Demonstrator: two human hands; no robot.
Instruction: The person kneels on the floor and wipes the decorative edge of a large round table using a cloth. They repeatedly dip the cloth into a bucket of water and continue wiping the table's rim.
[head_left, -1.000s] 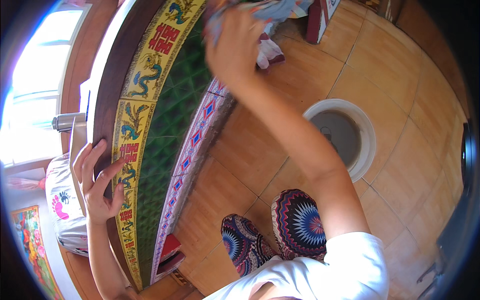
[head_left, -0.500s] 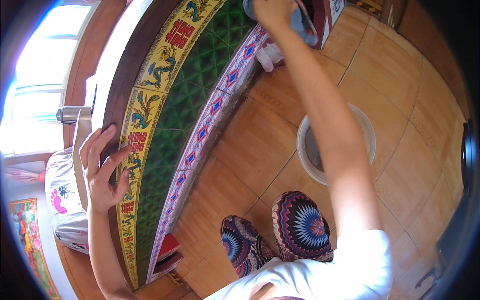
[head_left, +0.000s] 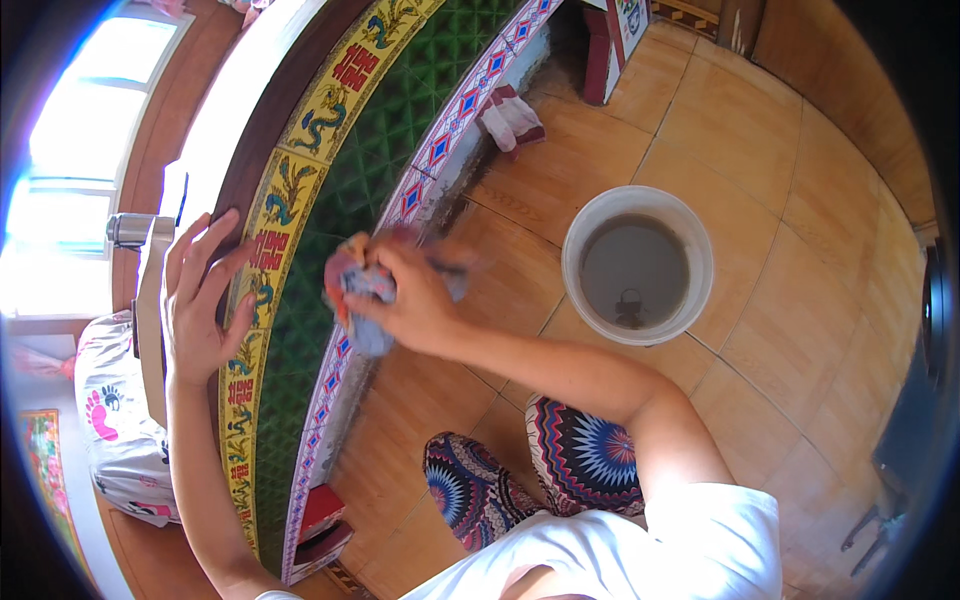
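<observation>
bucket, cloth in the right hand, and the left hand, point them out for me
bucket [head_left: 585, 300], head view, on its white left rim.
cloth [head_left: 362, 290], head view, on the bunched part left of the fingers.
left hand [head_left: 195, 300], head view, on the back of the hand.

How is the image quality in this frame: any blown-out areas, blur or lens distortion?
Head view: the window at left is blown out white; the right hand and its bunched cloth are slightly motion-blurred; fisheye bends the tiled wall front into an arc; corners are vignetted black; the bucket and floor tiles are evenly lit and sharp.
</observation>
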